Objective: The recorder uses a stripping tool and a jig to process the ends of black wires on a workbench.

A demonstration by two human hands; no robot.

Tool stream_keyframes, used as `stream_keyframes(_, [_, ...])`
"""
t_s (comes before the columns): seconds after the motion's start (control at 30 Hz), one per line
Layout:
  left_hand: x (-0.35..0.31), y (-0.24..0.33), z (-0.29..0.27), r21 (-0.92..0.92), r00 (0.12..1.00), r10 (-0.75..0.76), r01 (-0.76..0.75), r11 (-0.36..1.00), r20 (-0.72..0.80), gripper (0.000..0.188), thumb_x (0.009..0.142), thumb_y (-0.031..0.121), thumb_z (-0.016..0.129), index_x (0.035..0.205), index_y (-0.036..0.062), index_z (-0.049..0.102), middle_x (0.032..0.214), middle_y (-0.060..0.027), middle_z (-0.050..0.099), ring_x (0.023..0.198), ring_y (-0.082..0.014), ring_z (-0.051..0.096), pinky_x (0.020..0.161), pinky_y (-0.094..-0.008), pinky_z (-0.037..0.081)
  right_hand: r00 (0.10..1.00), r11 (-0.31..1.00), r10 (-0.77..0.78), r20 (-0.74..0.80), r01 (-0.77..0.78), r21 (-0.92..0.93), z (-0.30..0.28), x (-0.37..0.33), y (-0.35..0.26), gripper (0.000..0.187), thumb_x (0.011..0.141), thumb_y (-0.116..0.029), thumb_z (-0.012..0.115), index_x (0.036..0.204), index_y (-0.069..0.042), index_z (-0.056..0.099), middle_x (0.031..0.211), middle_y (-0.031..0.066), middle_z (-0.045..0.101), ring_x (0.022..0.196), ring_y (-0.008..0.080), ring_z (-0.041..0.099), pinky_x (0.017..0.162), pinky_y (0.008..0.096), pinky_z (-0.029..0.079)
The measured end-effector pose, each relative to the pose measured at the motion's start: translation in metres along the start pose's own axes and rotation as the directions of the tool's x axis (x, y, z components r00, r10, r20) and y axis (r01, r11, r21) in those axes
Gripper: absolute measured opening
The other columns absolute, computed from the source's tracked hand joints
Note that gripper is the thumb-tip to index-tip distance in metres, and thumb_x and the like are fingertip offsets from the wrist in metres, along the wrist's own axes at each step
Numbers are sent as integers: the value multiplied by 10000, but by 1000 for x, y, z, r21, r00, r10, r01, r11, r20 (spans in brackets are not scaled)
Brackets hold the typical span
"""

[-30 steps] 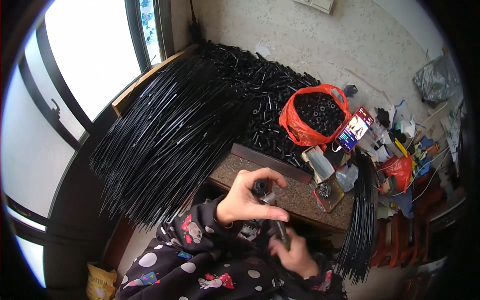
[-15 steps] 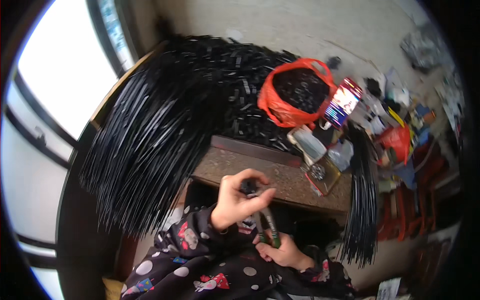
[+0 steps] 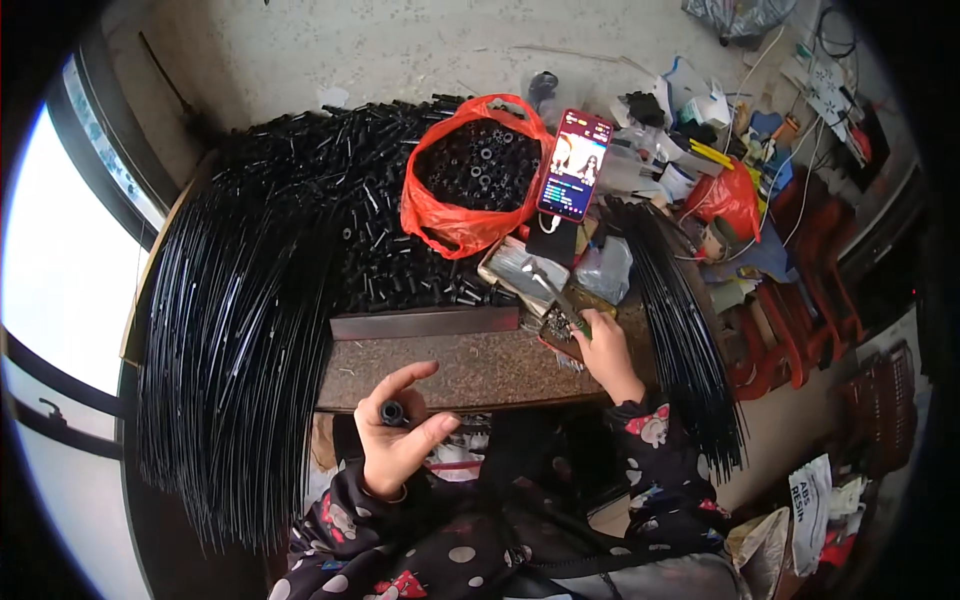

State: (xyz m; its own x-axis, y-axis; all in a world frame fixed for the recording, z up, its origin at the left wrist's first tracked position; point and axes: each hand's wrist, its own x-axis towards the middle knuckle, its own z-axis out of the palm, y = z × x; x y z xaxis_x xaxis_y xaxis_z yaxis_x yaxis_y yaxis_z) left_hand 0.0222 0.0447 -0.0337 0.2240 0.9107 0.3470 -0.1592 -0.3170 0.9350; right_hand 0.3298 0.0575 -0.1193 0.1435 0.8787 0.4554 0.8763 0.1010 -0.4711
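My left hand (image 3: 395, 452) is above the table's front edge, with thumb and forefinger spread apart. Its other fingers curl round a short black tubular part (image 3: 393, 413), whose round end faces up. To the right, my right hand (image 3: 608, 358) grips a pair of pliers (image 3: 556, 293) with green handles. The metal jaws point away from me, over a clear plastic container (image 3: 515, 262). Just below the pliers is a small box (image 3: 553, 341) of tiny metal pieces, partly covered by the tool and the hand.
Many black plastic parts (image 3: 300, 160) heap behind a low dark bar (image 3: 425, 324). Long black strands (image 3: 230, 370) hang over the left edge, with another bundle (image 3: 680, 330) at right. A red bag (image 3: 455, 228) of black rings stands beside a propped phone (image 3: 575, 165).
My right hand has carried the pliers from near my lap, beside the left hand, out to the small box. The view has shifted right; my left hand keeps hold of the black part.
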Motion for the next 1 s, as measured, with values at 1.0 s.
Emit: stream_keyframes(1.0, [-27,25,-6,3,987,-91,91,996,131,287,718,70,711,966,-15,594,588,72,476,547,-3,396,496,-165,286,965,971,226,-131,-213,112,13,7,-10,287,718,-73,649,956,8,512,834,222,567,786,437,524,678,436,438])
